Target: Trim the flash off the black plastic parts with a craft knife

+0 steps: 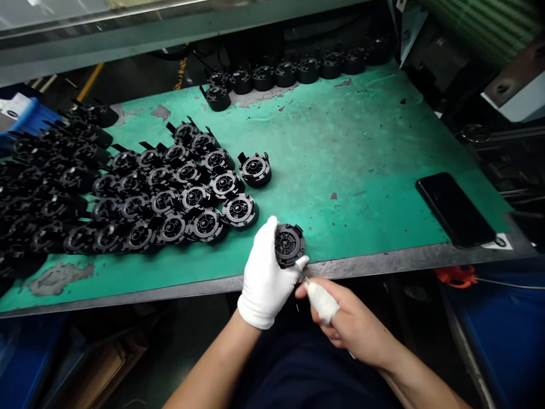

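Observation:
My left hand (264,275), in a white glove, grips a round black plastic part (289,245) just above the front edge of the green work mat (340,159). My right hand (340,318) is bare except for a white wrap on one finger. It holds a small thin tool (303,278) whose tip touches the lower rim of the part. On the mat to the left lie several rows of the same black round parts (187,193), and one part (254,168) sits apart from them.
A heap of black parts (46,182) fills the far left beside a blue bin (29,116). Another row of parts (298,71) lines the back edge. A black phone (455,208) lies at the right front of the mat. An orange object (455,276) hangs below the table edge.

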The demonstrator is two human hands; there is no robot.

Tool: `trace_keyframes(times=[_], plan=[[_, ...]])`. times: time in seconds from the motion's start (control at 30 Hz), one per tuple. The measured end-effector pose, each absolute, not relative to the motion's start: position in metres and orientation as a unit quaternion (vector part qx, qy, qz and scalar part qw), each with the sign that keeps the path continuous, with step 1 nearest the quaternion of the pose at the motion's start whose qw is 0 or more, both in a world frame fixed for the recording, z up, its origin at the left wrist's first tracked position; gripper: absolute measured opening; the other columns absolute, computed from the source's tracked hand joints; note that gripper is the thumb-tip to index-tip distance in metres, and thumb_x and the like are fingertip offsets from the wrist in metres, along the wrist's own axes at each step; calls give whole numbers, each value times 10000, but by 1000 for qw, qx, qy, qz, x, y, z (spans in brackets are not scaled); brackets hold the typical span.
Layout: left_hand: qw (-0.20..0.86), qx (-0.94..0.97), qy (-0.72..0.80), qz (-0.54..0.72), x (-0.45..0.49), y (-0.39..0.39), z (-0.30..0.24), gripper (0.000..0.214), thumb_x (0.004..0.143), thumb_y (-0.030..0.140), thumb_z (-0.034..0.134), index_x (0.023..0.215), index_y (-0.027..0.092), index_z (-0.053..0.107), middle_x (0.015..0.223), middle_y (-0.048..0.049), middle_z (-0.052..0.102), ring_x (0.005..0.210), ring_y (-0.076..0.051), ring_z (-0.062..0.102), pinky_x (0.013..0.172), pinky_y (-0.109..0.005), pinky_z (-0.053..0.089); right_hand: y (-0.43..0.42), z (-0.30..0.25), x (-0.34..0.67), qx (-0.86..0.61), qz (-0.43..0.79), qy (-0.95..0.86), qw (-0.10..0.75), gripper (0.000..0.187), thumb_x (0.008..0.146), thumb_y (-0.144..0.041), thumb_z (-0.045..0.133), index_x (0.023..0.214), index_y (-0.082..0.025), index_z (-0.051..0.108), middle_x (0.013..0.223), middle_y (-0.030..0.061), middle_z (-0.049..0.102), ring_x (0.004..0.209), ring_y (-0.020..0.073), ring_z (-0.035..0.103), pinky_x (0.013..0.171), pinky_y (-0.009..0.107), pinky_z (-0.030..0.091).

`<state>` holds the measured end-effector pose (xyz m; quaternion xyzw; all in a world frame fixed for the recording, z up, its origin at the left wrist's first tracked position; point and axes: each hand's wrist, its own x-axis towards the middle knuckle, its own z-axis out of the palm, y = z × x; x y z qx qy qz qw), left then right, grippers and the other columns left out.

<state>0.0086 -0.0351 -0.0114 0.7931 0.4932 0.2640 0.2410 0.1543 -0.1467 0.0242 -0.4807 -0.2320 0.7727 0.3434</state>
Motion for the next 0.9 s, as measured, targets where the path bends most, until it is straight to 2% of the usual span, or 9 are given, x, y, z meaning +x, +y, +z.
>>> trace_keyframes(times=[0.1,0.2,0.27,0.5,0.63,0.73,0.83,0.9], plan=[[234,793,494,269,10,-36,-16,976,780,440,809,1549,192,263,1497,-168,472,1406,-324,475,1194,-491,405,-151,34,137,-401,812,-251,341,227,940,-304,564,1128,-196,634,685,-55,465,508,55,332,435,180,257],[259,772,504,288,9,-36,-19,1094,745,468,830,1572,193,170,1474,-170,486,1360,-322,524,1157,-486,446,-150,34,117,-390,829,-108,387,184,947,-369,565,1033,-208,593,646,-84,405,456,43,239,381,157,194],[269,766,506,291,9,-35,-19,1121,739,494,829,1572,188,144,1459,-172,496,1334,-322,547,1137,-489,463,-148,30,107,-414,802,-14,431,224,932,-424,597,978,-208,564,625,-98,373,442,39,204,357,145,170],[236,765,519,299,13,-40,-18,904,755,503,810,1461,172,354,1414,-182,543,1325,-354,555,1123,-536,473,-153,29,89,-400,759,47,511,328,897,-512,684,909,-210,557,610,-95,371,435,34,173,333,129,150],[231,767,512,310,16,-43,-13,828,769,412,789,1443,147,387,1421,-188,538,1375,-352,510,1176,-538,425,-154,49,108,-365,680,-30,635,391,949,-591,575,798,-237,505,555,-99,288,416,51,146,342,140,190],[275,777,481,298,5,-32,-3,868,754,341,784,1486,140,364,1482,-185,504,1420,-346,466,1218,-533,374,-144,58,139,-427,598,-70,675,336,992,-531,528,826,-239,530,583,-81,317,432,62,191,358,151,238],[379,799,402,237,-13,-12,8,813,807,219,693,1541,228,343,1583,-104,434,1472,-297,415,1250,-497,329,-137,51,168,-500,556,-112,655,267,985,-491,564,885,-243,565,635,-59,412,461,68,329,388,166,308],[426,791,358,255,-22,-3,11,709,882,189,596,1544,269,357,1616,-59,392,1502,-263,370,1266,-474,294,-137,39,185,-551,524,-163,628,218,980,-483,575,994,-267,603,663,-52,476,481,82,391,412,191,348]])
